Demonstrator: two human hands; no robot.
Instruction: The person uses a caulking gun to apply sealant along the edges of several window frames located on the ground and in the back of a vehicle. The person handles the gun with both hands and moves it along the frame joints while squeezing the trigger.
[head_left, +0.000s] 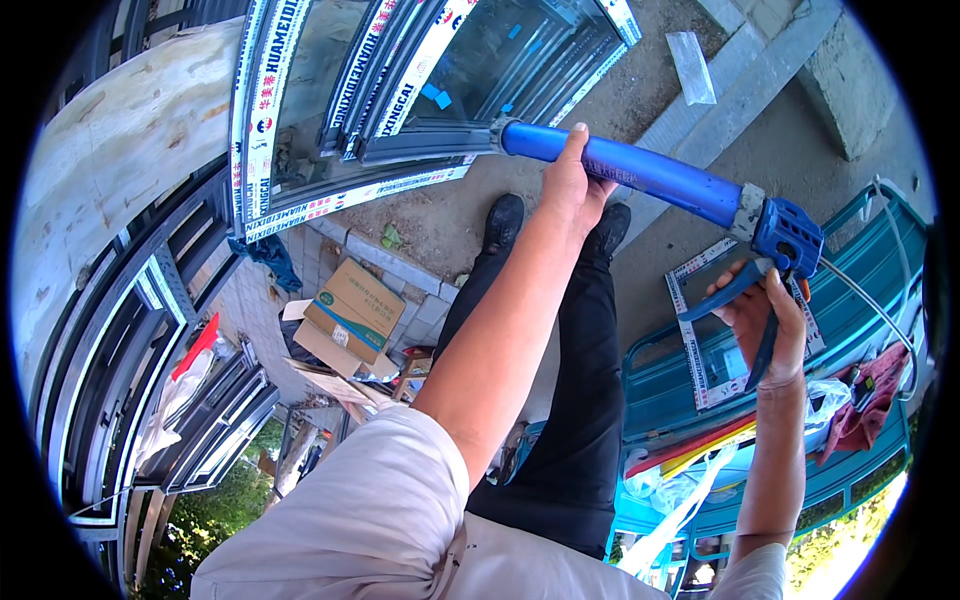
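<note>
A blue caulking gun stretches across the upper middle, its nozzle tip meeting the lower corner of a dark window frame wrapped in white protective tape. My left hand cups the blue tube from below, near its front end. My right hand is closed around the gun's blue handle and trigger at the right. A thin metal push rod curves out behind the handle.
More framed windows lean at the left. A cardboard box lies on the paving below. A teal metal cart at the right holds a small framed pane, cloths and plastic bags. My dark trousers and shoes stand on dirt ground.
</note>
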